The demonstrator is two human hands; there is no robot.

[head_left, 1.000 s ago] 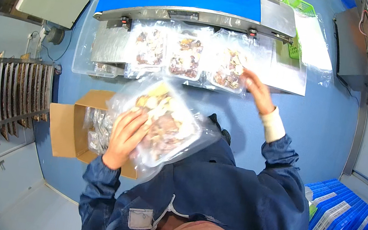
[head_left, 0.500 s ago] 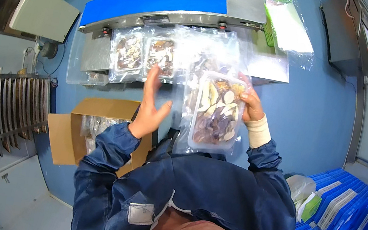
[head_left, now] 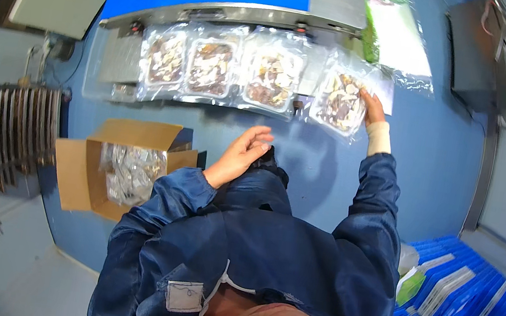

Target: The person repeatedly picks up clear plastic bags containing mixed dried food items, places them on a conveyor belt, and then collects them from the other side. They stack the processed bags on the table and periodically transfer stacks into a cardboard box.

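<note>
Clear pack (head_left: 337,102) is gripped at its right edge by the right hand (head_left: 373,108); left hand (head_left: 241,155) held loosely open.

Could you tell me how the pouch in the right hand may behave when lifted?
The clear pouch would probably flop at its loose edges, while the tray inside likely keeps its middle stiff. Its shiny surface might feel slippery.

Slatted rack (head_left: 8,130), blue stack (head_left: 483,300), blue floor (head_left: 426,180)
</note>
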